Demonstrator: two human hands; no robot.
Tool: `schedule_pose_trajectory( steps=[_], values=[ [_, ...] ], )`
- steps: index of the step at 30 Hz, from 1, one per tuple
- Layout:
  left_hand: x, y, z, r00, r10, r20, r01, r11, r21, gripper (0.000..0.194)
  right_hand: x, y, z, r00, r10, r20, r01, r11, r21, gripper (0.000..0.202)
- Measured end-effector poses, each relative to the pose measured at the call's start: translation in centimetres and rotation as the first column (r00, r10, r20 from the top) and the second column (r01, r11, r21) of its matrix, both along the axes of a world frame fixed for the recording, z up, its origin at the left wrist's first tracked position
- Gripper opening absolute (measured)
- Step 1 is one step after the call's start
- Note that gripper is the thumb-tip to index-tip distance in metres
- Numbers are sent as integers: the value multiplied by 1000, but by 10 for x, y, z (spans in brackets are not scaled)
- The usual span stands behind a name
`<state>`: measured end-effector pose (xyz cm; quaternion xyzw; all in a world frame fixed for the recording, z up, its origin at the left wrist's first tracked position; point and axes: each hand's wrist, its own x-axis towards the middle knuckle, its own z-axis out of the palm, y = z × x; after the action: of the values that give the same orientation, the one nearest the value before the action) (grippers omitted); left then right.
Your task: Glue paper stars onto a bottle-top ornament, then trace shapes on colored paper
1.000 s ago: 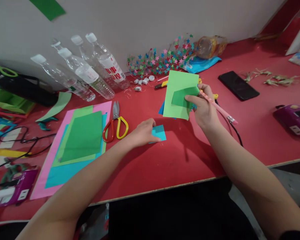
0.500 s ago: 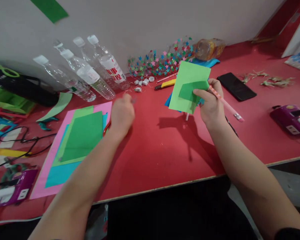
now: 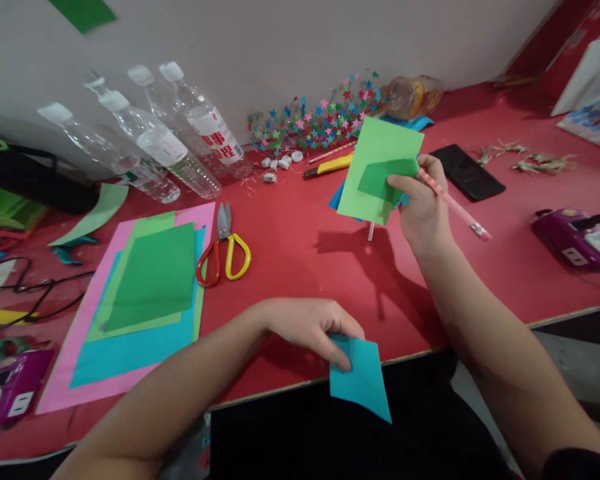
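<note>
My left hand [image 3: 320, 330] is closed on a blue paper piece [image 3: 361, 379], thumb on top; the paper hangs past the near edge of the red table [image 3: 290, 267], above my dark clothing. My right hand [image 3: 423, 203] is raised over the table, thumb and fingers pinching a light green sheet [image 3: 380, 143] with a smaller dark green piece [image 3: 383, 179] lying over it; a pink pencil [image 3: 455, 210] is held in the same hand, its eraser end pointing out to the right, and blue paper shows partly from behind the green.

To the left of my hands the scissors [image 3: 223, 247] lie with one red and one yellow handle, just beside the stack of coloured sheets [image 3: 153, 280], which has pink at the bottom and dark green on top; beyond them the clear bottles [image 3: 163, 143] lean against the wall. Behind the green sheet lies a yellow cutter [image 3: 330, 165], near the star-covered bottle [image 3: 313, 123]; a black phone [image 3: 467, 172] lies to the right of my right hand, and a purple power socket [image 3: 575, 237] sits farther right.
</note>
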<state>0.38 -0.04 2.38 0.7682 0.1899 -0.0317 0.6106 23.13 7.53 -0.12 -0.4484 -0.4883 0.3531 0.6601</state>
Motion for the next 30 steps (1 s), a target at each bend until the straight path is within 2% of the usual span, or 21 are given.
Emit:
schedule_pose_trajectory(
  steps=[1,2,3,4,5,8,9,10,11,12,14,16,17,18,20,22,24,26,27,30],
  values=[
    [1,4,1,997,73,2,-73,996,48,17,0,0,0,1000,-5,12,5,1000,2,28],
    [2,10,1,916,397,55,-399,889,225,19,0,0,1,1000,-11,21,11,1000,2,28],
    [3,17,0,767,628,130,-619,672,408,22,0,-1,2,1000,-18,21,18,1000,0,28],
    [6,23,-1,659,730,182,-689,490,534,28,0,-1,2,1000,-25,14,26,1000,-5,28],
    [10,25,-3,669,726,161,-650,466,600,32,0,-2,3,1000,-29,2,29,999,-13,29],
    [26,6,-6,818,565,108,-514,633,580,17,0,-3,4,999,-27,-37,26,999,-36,31],
    [30,-4,-5,891,440,115,-427,722,545,12,0,-4,5,999,-23,-46,22,999,-39,31],
    [32,-12,-4,954,251,166,-301,817,492,16,0,-4,5,999,-18,-51,16,999,-41,32],
    [31,-17,-2,959,202,198,-272,850,452,22,0,-4,6,998,-17,-52,14,999,-43,32],
    [27,-16,-1,930,304,208,-365,840,401,25,0,-4,7,998,-19,-51,17,999,-48,32],
    [14,-3,-3,839,532,117,-540,783,308,28,-4,-6,9,999,-12,-44,9,997,-79,33],
    [-2,18,-14,791,611,-34,-557,742,373,25,-11,-9,11,998,42,-36,-46,991,-122,35],
    [-10,27,-21,749,659,-66,-582,702,410,27,-16,-12,11,995,96,-32,-100,985,-142,37],
    [-16,33,-28,723,687,-73,-604,679,417,30,-21,-15,11,986,167,-25,-169,972,-161,38],
    [-27,38,-37,717,694,-67,-627,683,375,36,-31,-21,8,946,325,11,-315,925,-210,41],
    [-36,36,-40,737,674,-51,-619,703,351,33,-39,-27,3,890,446,92,-407,870,-279,44],
    [-45,34,-36,746,665,-13,-599,680,422,27,-45,-31,-2,836,502,224,-417,845,-335,45],
    [-54,33,-31,719,694,43,-612,603,513,23,-49,-35,-7,786,512,346,-395,847,-356,43],
    [-57,32,-30,687,724,66,-645,564,515,26,-51,-36,-9,762,516,391,-387,847,-364,42],
    [-63,28,-35,576,811,103,-790,519,326,46,-57,-40,-12,704,529,475,-365,842,-397,40]
  ],
)
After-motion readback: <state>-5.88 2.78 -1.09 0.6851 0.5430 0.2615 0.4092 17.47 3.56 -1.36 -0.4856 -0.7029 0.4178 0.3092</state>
